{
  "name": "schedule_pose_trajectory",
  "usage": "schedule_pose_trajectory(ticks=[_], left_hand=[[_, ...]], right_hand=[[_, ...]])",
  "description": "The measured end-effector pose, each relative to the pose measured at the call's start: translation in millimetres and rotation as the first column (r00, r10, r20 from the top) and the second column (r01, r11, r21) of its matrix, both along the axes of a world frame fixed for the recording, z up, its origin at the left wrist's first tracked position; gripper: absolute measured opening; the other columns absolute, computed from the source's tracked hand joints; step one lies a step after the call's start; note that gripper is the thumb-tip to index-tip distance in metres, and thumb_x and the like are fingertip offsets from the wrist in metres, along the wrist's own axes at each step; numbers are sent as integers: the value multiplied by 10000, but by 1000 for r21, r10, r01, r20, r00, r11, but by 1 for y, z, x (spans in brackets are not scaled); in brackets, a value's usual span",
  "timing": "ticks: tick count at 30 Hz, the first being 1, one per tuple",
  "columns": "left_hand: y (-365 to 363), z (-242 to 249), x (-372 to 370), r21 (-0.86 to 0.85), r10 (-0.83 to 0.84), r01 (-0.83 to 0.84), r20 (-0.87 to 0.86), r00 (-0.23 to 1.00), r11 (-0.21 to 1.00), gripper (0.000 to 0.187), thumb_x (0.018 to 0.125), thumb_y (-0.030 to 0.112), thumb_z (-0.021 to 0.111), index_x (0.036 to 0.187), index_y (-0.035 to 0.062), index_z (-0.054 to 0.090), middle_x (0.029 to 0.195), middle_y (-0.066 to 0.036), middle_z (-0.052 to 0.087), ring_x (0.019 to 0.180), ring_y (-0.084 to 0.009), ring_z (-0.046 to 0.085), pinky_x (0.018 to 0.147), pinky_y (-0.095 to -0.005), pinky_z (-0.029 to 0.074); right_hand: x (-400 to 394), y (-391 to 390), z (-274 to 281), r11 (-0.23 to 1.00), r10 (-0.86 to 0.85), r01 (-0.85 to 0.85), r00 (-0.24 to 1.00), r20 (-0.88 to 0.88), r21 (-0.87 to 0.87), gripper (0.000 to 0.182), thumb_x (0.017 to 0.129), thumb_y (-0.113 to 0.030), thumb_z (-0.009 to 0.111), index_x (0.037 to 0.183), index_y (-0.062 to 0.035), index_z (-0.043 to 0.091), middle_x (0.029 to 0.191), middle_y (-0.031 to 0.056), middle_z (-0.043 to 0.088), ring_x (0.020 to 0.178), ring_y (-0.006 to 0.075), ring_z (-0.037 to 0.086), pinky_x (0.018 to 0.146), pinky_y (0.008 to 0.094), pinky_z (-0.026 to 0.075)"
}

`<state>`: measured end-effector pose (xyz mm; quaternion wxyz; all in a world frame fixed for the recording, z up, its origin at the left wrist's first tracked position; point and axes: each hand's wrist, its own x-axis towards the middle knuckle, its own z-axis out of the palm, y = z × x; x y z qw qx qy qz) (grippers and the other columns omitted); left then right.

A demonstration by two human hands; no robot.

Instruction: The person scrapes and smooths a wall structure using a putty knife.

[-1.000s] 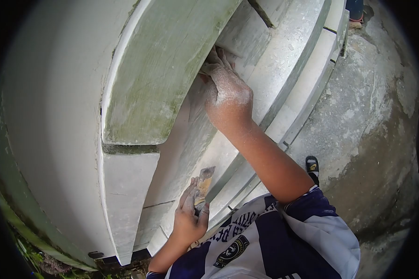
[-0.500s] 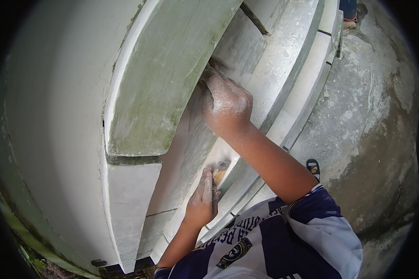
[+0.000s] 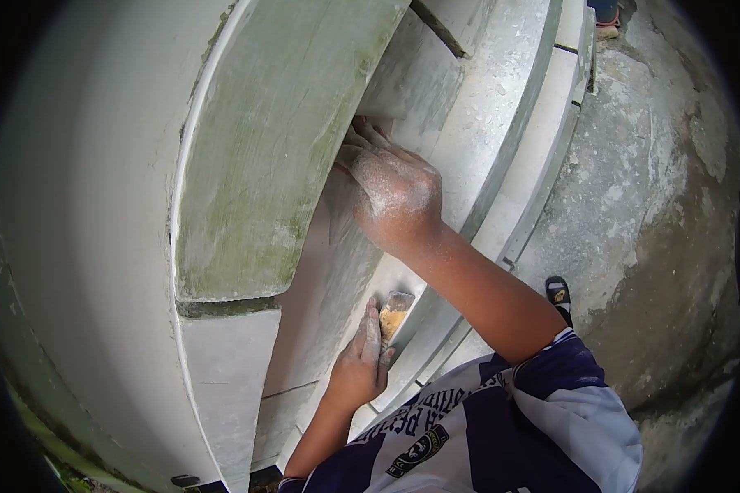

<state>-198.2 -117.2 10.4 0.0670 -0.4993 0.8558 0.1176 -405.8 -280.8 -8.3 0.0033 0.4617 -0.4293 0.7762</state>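
My right hand (image 3: 396,187), coated in white dust, reaches in beneath the edge of a greenish painted slab (image 3: 271,156). Its fingers are bent inward, and their tips are hidden behind the slab, so whatever they hold does not show. Lower down, my left hand (image 3: 360,359) lies with fingers stretched out along a pale ledge (image 3: 395,275), also dusty. Right beside its fingertips sits a small yellow and grey piece (image 3: 395,314) whose kind I cannot make out.
Curved white ledges (image 3: 514,148) step down to the right, dotted with dust and crumbs. A stained concrete floor (image 3: 625,172) lies beyond them. A smooth curved wall (image 3: 99,205) rises at left. A sandaled foot (image 3: 558,296) stands on the floor. Something dark blue (image 3: 604,11) is at the top right.
My right hand has shifted slightly left along the slab's edge, and its fingers show a little more. The left hand stays beside the yellow piece, which is more visible. The view has tilted slightly.
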Motion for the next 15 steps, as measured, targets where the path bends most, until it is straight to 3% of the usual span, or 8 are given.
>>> schedule_pose_trajectory(ticks=[2, 6, 9, 15], left_hand=[[1, 0, 1, 26, 16, -17, 15, 1000, 1000, 890, 905, 56, 633, 1586, 4, 62, 1587, -257, 298, 1304, -453, 513, 1031, -423, 493], [-1, -2, 3, -1, -20, 20, -13, 1000, 1000, 895, 902, 58, 636, 1584, -2, 59, 1587, -256, 301, 1305, -458, 510, 1030, -425, 493], [0, 0, 0, -11, -14, 14, -11, 1000, 1000, 891, 900, 55, 637, 1582, -7, 66, 1588, -261, 296, 1305, -464, 509, 1024, -428, 497], [-2, -3, 3, 4, -9, 9, -32, 999, 1000, 877, 899, 66, 637, 1578, -14, 87, 1579, -268, 307, 1289, -480, 515, 1003, -432, 510]], right_hand=[[28, 24, -19, 995, 97, -95, 993, -74, 20, 247, 783, -3, 654, 994, -93, 743, 1171, 125, 726, 1165, 295, 669, 983, 438, 553], [24, 27, -20, 998, 60, -61, 992, -113, -5, 205, 782, -4, 665, 949, -92, 745, 1126, 122, 740, 1143, 299, 679, 989, 458, 547], [-9, -17, 2, 989, -87, 89, 996, 25, -116, 212, 768, 12, 668, 943, -82, 742, 1109, 130, 741, 1125, 323, 684, 973, 455, 554], [0, 5, 1, 1000, 10, -10, 1000, 26, 8, 283, 707, 117, 651, 946, -16, 727, 1019, 191, 742, 1046, 365, 709, 932, 449, 579]])
